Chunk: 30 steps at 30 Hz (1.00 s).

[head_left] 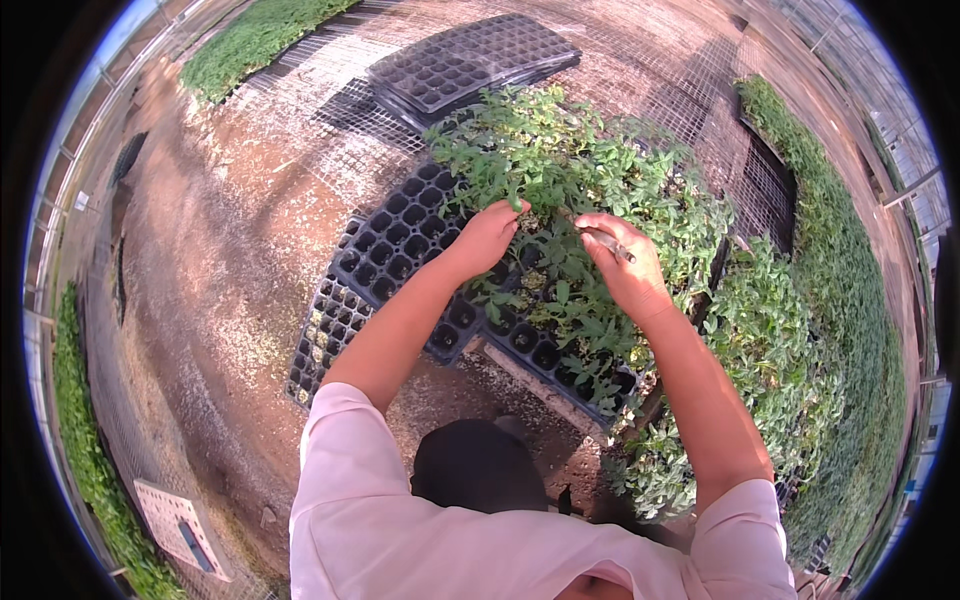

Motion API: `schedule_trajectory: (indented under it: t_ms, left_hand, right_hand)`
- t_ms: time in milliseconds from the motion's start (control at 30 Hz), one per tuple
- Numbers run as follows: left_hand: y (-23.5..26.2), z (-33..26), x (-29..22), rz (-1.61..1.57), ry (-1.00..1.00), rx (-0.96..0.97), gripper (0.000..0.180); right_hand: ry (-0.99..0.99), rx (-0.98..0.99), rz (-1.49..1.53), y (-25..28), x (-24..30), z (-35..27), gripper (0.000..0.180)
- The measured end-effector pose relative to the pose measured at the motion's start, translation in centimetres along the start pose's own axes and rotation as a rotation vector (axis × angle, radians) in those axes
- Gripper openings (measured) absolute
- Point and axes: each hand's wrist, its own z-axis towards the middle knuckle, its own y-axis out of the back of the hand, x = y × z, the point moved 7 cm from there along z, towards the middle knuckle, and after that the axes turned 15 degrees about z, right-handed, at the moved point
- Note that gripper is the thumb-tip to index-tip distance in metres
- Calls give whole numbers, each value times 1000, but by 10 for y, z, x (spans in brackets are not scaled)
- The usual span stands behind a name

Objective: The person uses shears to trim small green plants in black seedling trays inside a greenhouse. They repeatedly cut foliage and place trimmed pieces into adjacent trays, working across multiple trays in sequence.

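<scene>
Leafy green seedlings crowd a black plug tray in front of me. On the tray's left side, my left hand reaches in among the leaves, its fingertips pinched on a seedling; the stem itself is mostly hidden. Facing it from the right, my right hand is closed around a slim, pale tool that lies across the fingers. The tool's working end points toward the foliage and cannot be made out. Both hands are a short distance apart over the plants.
Left of the seedlings lie black trays with bare cells, overlapping one another. A stack of black trays stands farther back on wire mesh. Dense seedling beds line the right. A dark rounded object is below my arms.
</scene>
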Motion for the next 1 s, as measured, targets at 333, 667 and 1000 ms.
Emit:
schedule_trajectory:
  t_ms: [333, 667, 1000]
  left_hand:
    - [-23, 3, 4, 525, -28, 48, 18]
    - [-27, 16, 19, 831, 3, 406, 23]
    - [-20, -41, -238, 489, -400, 354, 27]
  right_hand:
    - [-34, -28, 166, 12, 12, -10, 19]
    - [5, -334, -77, 185, 103, -154, 19]
    - [-417, -810, 201, 297, 61, -408, 22]
